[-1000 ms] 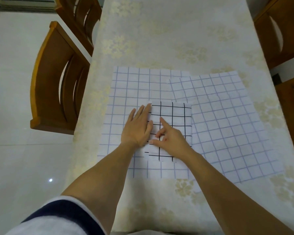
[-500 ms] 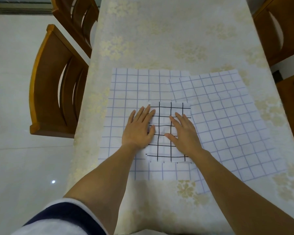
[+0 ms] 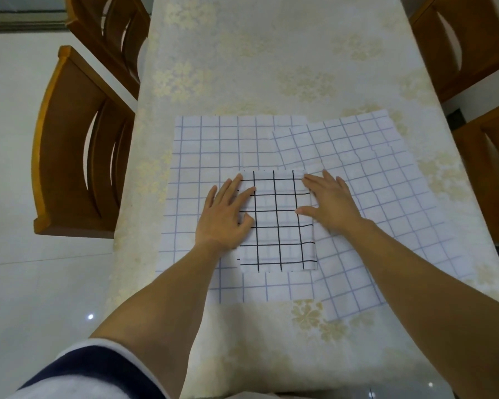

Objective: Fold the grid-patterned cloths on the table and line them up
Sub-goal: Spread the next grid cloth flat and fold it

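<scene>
Both hands have slid apart since half a second ago, the right hand [image 3: 330, 204] moving from the middle of the folded cloth [image 3: 277, 223] out to its right edge, while the left hand [image 3: 226, 214] stays on the left edge. Each lies flat, palm down, fingers spread wide, pressing rather than gripping anything. This small white square with a bold black grid sits smooth on top of two larger thin white cloths with pale blue grids: the left cloth [image 3: 202, 156] lies square to the table [image 3: 271, 67], and the right cloth [image 3: 386, 174], slightly rumpled, overlaps it at an angle. A cream tablecloth with faint gold flower prints covers the table. Curved-back wooden chairs [image 3: 78, 145] stand alongside.
</scene>
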Action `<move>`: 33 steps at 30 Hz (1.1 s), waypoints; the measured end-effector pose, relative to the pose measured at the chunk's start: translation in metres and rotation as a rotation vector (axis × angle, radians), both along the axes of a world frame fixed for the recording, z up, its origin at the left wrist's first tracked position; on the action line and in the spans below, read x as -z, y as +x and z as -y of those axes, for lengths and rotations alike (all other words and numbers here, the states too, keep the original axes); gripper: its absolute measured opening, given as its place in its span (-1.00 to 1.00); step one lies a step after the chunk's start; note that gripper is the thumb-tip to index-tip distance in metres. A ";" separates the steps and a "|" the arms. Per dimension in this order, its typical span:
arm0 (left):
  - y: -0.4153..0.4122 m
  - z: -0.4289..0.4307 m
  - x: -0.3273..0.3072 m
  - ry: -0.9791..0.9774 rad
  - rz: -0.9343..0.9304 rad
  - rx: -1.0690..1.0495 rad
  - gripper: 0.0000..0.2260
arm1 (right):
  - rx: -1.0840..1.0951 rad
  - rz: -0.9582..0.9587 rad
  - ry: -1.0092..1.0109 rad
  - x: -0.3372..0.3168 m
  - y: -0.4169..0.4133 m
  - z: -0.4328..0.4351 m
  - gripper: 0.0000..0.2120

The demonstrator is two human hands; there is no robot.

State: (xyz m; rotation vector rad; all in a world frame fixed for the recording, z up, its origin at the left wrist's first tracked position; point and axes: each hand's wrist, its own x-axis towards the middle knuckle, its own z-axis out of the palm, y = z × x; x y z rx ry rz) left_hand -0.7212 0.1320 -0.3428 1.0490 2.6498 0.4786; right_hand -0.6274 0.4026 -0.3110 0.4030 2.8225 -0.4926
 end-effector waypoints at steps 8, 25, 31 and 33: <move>-0.002 -0.007 -0.018 -0.050 0.084 0.007 -0.27 | -0.038 0.142 0.037 -0.022 -0.003 0.006 0.02; 0.004 -0.134 -0.069 -0.389 -0.201 0.726 -0.48 | 0.615 0.073 -0.399 -0.029 0.042 0.054 -0.70; -0.014 -0.141 -0.095 -0.422 -0.265 0.648 -0.73 | 0.678 -0.065 -0.698 -0.040 0.055 0.013 -0.77; -0.021 -0.135 -0.098 -0.385 -0.196 0.551 -0.75 | 0.693 -0.081 -0.699 -0.044 0.059 -0.004 -0.75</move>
